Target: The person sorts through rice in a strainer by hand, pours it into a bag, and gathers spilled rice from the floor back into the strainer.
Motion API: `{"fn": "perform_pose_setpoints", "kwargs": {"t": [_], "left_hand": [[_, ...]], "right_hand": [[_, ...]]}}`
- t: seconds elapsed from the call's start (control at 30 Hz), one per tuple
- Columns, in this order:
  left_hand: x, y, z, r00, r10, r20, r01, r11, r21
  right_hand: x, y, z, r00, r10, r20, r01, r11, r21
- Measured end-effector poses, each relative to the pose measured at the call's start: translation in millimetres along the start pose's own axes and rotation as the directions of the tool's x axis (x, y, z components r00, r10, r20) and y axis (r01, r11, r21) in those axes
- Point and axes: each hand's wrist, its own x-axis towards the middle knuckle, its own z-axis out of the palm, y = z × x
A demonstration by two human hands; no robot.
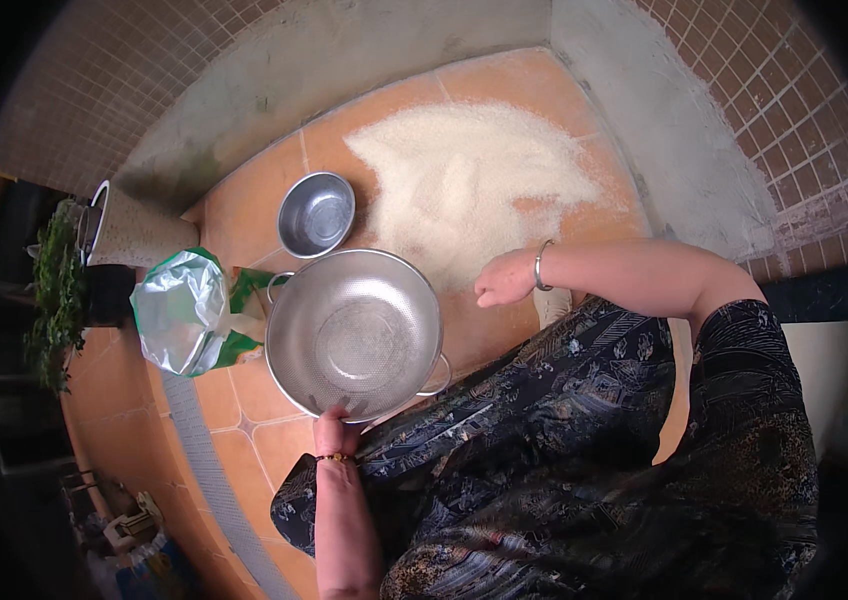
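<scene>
My left hand [335, 435] grips the near rim of a wide perforated metal colander [356, 337] with loop handles, its bottom bearing a thin layer of what looks like fine grains. To the right, my right hand [505, 279] hangs beside the near edge of a spread heap of pale grain, probably rice [461, 176], on orange floor tiles. Its fingers are curled, and whether they hold anything cannot be told. Beyond the colander sits a small metal bowl [317, 214]. Left of the colander stands an open green bag with a silvery lining [182, 315].
A pale bucket-like container [143, 229] lies tilted near the wall at the left, beside a leafy green plant [56, 300]. A metal drain strip [206, 472] crosses the floor. Plastered walls [364, 67] meet in the far corner. Bags and other items stand at the lower left.
</scene>
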Motion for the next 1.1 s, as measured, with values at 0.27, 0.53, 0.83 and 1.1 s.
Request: {"fn": "perform_pose_setpoints", "kwargs": {"t": [0.27,0.53,0.83,1.1], "left_hand": [[38.4,-10.3,65.6,0.952,0.099,-0.291,0.027,0.916,0.401],[101.7,-13.6,97.6,0.911,0.372,-0.179,-0.121,0.654,0.747],[97.7,-3.8,235.1,0.929,0.325,-0.176,-0.069,0.620,0.782],[102.1,-4.8,251.9,0.962,0.223,-0.155,-0.029,0.650,0.760]], "right_hand": [[44.6,202.9,125.7,0.299,0.711,-0.637,0.064,0.651,0.756],[91.9,229.7,133.8,0.029,0.628,-0.778,-0.042,0.778,0.627],[197.6,206.5,88.8,0.099,0.500,-0.860,-0.043,0.866,0.498],[226.8,105.4,80.8,0.435,0.076,-0.897,0.405,0.873,0.270]]}}
